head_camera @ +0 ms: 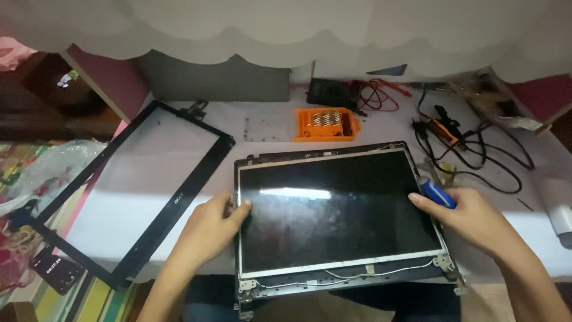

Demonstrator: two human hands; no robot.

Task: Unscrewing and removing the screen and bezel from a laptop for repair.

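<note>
a dark glossy laptop screen panel in its thin metal-edged frame (339, 211) lies flat on the white bench (149, 179), between the two hands. the left hand (208, 229) has its grip loosely spread, fingertips (243, 206) touching the panel's left edge. the right hand (473, 217) has its grip closed around a blue-handled screwdriver (436, 192), its fingers resting at the panel's right edge. beyond the left hand lies a detached black plastic bezel frame (179, 197); beyond the panel, an orange bit holder (325, 124); beyond the right hand, tangled black cables (476, 149).

the panel looks thin, stiff and fragile, its glass face slippery, and probably light. it is best held by the metal side edges, near the brackets, not by pressing the face. thin wires (357, 274) run along the edge nearest the person and could snag.
</note>
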